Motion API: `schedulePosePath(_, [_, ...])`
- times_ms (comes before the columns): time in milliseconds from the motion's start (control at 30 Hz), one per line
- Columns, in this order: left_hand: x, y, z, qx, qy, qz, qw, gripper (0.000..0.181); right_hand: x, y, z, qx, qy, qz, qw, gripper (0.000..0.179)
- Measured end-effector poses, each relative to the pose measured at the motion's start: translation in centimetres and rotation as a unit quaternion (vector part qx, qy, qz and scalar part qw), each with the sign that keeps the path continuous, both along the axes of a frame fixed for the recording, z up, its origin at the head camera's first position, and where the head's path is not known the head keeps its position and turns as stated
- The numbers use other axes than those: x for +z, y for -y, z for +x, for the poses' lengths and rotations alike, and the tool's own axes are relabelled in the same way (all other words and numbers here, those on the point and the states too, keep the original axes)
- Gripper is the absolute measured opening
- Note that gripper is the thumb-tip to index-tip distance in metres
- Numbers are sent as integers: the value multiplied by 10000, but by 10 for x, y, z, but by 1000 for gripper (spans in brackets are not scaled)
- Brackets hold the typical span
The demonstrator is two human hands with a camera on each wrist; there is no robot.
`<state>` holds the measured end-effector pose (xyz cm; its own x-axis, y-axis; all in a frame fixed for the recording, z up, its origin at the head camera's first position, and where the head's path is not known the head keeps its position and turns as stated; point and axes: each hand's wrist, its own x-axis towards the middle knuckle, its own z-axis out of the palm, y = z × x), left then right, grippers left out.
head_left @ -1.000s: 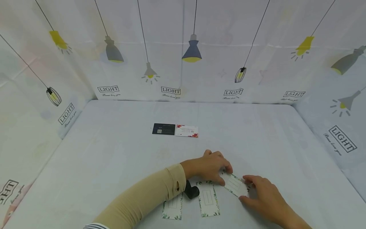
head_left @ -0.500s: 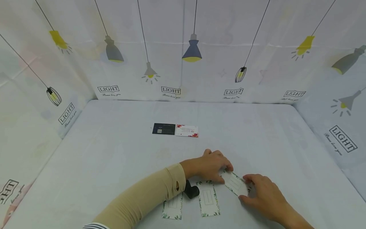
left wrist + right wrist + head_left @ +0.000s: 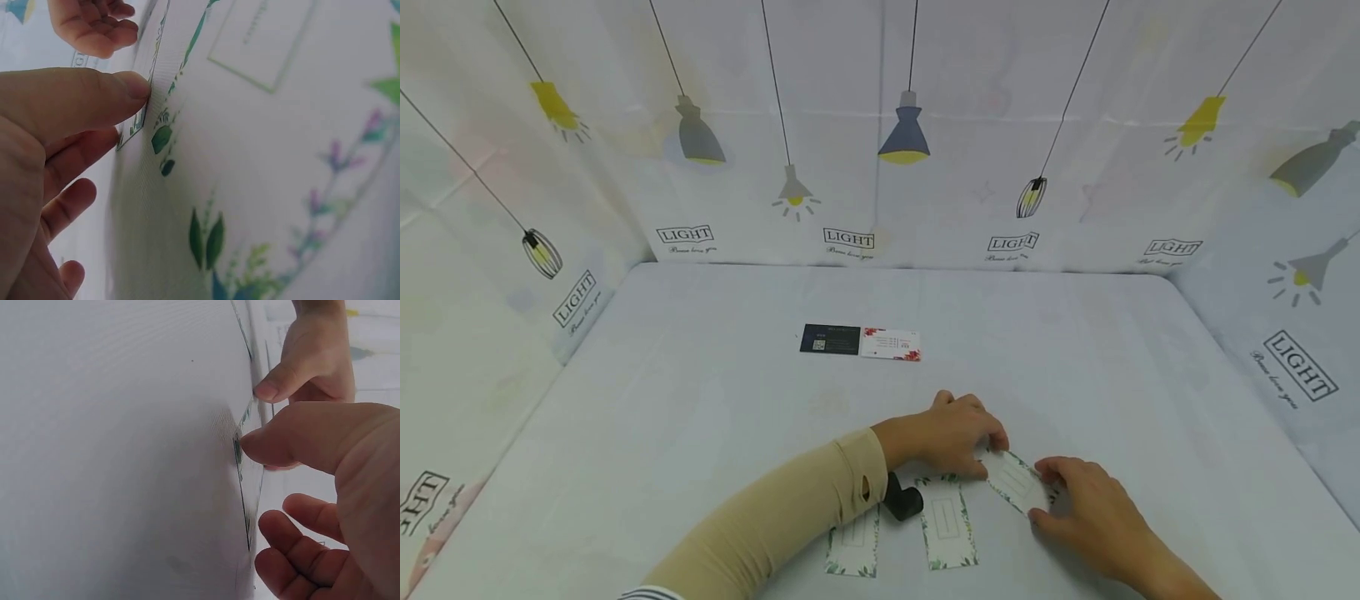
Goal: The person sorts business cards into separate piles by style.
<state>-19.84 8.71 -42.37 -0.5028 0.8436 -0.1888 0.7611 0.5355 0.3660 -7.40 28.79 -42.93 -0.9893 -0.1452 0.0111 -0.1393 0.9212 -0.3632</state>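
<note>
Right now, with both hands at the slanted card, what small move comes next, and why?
I'd probably turn the slanted card clockwise, parallel to the middle card: the left hand and right hand hold its opposite ends, and it lies askew to that neighbour.

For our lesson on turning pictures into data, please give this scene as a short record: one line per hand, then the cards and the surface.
Left hand: thumb and finger at the left end of the slanted card
Right hand: thumb and finger at its right end
Leaf-bordered cards: three; slanted card, middle card, left card (partly hidden by the sleeve)
Other cards: dark card, with white card to its right, farther back
Surface: white table
</note>
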Motion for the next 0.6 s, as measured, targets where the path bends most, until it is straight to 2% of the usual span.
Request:
schedulePosePath(300, [2,-1,-3,10,12,-79,10000,42,1,0,2,-85,35,45,9999,61])
schedulePosePath(600, [0,2,-3,80,79,119,9999,26,3,-3,1,-150,224,55,9996,63])
